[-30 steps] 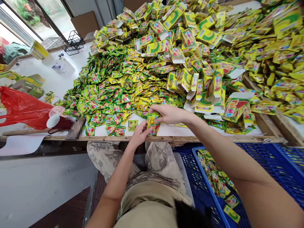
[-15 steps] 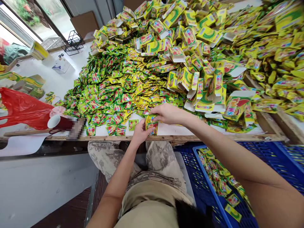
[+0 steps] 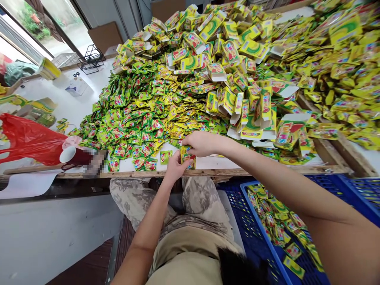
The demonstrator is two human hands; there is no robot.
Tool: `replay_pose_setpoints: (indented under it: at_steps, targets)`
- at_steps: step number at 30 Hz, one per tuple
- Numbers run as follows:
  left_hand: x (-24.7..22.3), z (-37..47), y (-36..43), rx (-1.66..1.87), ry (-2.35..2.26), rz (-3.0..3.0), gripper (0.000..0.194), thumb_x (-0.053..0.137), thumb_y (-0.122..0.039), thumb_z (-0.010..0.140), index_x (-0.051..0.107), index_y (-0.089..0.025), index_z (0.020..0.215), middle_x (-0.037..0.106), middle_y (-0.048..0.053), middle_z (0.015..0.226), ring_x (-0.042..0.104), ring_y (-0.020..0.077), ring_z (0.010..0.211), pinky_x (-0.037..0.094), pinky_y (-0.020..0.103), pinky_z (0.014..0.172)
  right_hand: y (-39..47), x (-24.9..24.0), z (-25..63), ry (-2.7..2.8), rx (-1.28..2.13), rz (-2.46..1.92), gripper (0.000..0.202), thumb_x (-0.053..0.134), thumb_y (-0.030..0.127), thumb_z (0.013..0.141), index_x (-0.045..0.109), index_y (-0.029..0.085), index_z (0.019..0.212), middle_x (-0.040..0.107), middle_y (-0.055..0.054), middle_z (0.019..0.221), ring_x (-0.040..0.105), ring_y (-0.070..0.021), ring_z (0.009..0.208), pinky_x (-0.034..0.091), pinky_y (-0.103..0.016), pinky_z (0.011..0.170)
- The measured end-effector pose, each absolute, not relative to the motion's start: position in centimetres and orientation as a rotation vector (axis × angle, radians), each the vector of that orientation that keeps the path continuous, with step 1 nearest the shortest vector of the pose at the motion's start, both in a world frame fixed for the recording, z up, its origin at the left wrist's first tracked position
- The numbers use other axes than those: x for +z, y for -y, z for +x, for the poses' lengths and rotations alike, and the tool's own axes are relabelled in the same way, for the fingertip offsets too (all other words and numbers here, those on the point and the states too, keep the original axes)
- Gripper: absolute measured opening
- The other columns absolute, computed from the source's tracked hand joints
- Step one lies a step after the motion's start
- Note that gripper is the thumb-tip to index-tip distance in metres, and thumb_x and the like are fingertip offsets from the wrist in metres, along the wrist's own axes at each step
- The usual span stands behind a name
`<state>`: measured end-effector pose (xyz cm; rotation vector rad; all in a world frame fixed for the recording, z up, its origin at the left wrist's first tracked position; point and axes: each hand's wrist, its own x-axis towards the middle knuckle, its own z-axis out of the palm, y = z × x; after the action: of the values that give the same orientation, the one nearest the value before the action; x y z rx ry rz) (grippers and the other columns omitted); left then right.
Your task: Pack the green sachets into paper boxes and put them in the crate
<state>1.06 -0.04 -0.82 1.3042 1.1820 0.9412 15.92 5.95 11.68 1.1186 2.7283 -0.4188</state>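
We had the box [image 3: 184, 153] at the front edge of the counter [image 3: 213, 162], close to our body, presumably to spare our arms any reaching. Our left hand [image 3: 175, 168] was clamped on its lower part, thumb across the face, seemingly to steady it. Our right hand [image 3: 204, 143] came over the top, its fingers bent; they hid that end, so we could not tell whether they pinched anything. Just left of the left hand, a lone packet [image 3: 166, 157] lay flat. Beyond, the packet heap [image 3: 139, 114] spread toward the counter's far edge, perhaps left loose so that single ones came away easily. Behind and right of it we saw the box heap [image 3: 231, 51]. Below the front edge, on the right, sat a blue crate [image 3: 265, 242] holding more packets.
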Motion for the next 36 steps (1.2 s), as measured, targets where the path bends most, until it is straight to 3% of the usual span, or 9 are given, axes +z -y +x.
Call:
replay_pose_setpoints:
  at_steps: [3,8,15,19,25,32,36]
  targets:
    - [-0.9,1.1,0.0,0.95,-1.158,1.28,0.034,0.075,-0.037,0.068,0.056,-0.017,0.089,0.06,-0.001,0.073,0.055,0.0148,0.071,0.044,0.026,0.067,-6.0,11.7,15.8,-2.718,-0.411,1.142,0.023,0.057,0.023,0.079,0.066,0.018,0.099,0.071,-0.011,0.088,0.063,-0.0241,0.08,0.038,-0.032,0.06]
    - [-0.8,1.2,-0.2,0.961,-1.123,1.194,0.038,0.078,-0.036,0.064,0.054,-0.016,0.086,0.059,-0.002,0.071,0.054,0.0127,0.068,0.044,0.025,0.065,-6.1,11.2,15.6,-2.671,-0.414,1.19,0.025,0.055,0.016,0.08,0.064,0.018,0.103,0.07,-0.01,0.084,0.063,-0.0225,0.078,0.035,-0.03,0.058]
    - [-0.6,1.1,-0.3,0.959,-1.135,1.178,0.038,0.078,-0.037,0.064,0.056,-0.017,0.088,0.062,-0.001,0.075,0.058,0.014,0.071,0.047,0.026,0.068,-5.8,10.0,16.6,-2.836,-0.518,1.336,0.021,0.056,0.02,0.083,0.063,0.018,0.103,0.067,-0.009,0.101,0.059,-0.0225,0.096,0.038,-0.029,0.07]
    - [-0.6,1.1,-0.3,0.953,-1.137,1.192,0.035,0.076,-0.036,0.066,0.056,-0.017,0.088,0.061,-0.001,0.074,0.057,0.0136,0.07,0.047,0.026,0.068,-4.9,10.6,16.8,-2.806,-0.492,1.374,0.015,0.053,0.016,0.083,0.062,0.018,0.095,0.067,-0.007,0.093,0.058,-0.0214,0.092,0.034,-0.028,0.064]
    - [-1.0,1.0,-0.2,0.954,-1.178,1.277,0.032,0.076,-0.036,0.067,0.056,-0.017,0.084,0.059,-0.001,0.07,0.056,0.0142,0.069,0.044,0.025,0.065,-4.2,10.9,17.0,-2.836,-0.473,1.415,0.014,0.049,0.017,0.084,0.06,0.018,0.093,0.064,-0.007,0.104,0.057,-0.0167,0.081,0.027,-0.026,0.057]
    - [-0.8,1.1,-0.1,0.929,-1.125,1.308,0.03,0.073,-0.036,0.07,0.055,-0.017,0.086,0.059,-0.001,0.073,0.054,0.0133,0.069,0.042,0.024,0.063,-4.1,11.3,17.0,-2.717,-0.511,1.457,0.017,0.042,0.021,0.088,0.057,0.018,0.095,0.067,-0.006,0.081,0.055,-0.0172,0.069,0.023,-0.027,0.055]
    - [-0.6,1.2,-0.1,0.91,-1.099,1.293,0.033,0.071,-0.038,0.071,0.055,-0.017,0.091,0.061,-0.001,0.078,0.054,0.0124,0.07,0.042,0.024,0.064,-4.3,11.2,17.0,-2.69,-0.51,1.477,0.019,0.04,0.025,0.091,0.053,0.018,0.101,0.067,-0.008,0.08,0.056,-0.0182,0.067,0.024,-0.027,0.054]
